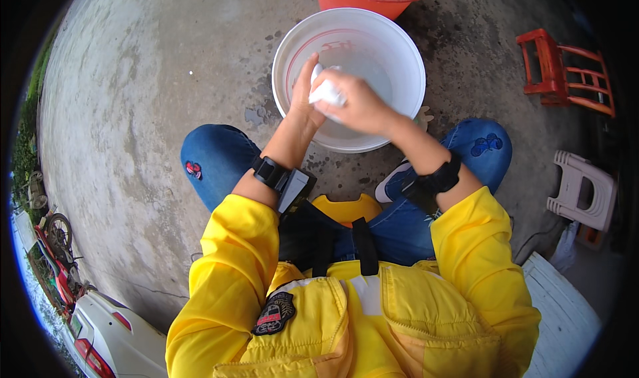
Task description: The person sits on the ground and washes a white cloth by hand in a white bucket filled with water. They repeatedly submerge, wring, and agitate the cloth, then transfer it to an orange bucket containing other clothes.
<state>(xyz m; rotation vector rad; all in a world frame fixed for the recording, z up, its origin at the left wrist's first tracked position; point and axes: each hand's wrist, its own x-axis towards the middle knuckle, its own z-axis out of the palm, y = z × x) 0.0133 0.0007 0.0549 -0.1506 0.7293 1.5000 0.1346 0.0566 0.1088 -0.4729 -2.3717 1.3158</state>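
Note:
A white plastic tub [349, 145] with some cloudy water in it stands on the floor before me. Over its near left part, both my hands press a bunched white cloth [328, 94] between them. My left hand [305, 91] is on the left side of the cloth, thumb or finger pointing up, and its palm is partly hidden. From the right, my right hand [357, 98] curls its fingers around the cloth. Parts of the cloth stick out between the hands.
A red plastic basin [369, 1] holding cloths stands just behind the tub. To the right are a red wooden chair [546, 68] and a pale plastic stool [584, 190]. A white car [115, 333] and a red motorcycle [60, 273] are at the lower left.

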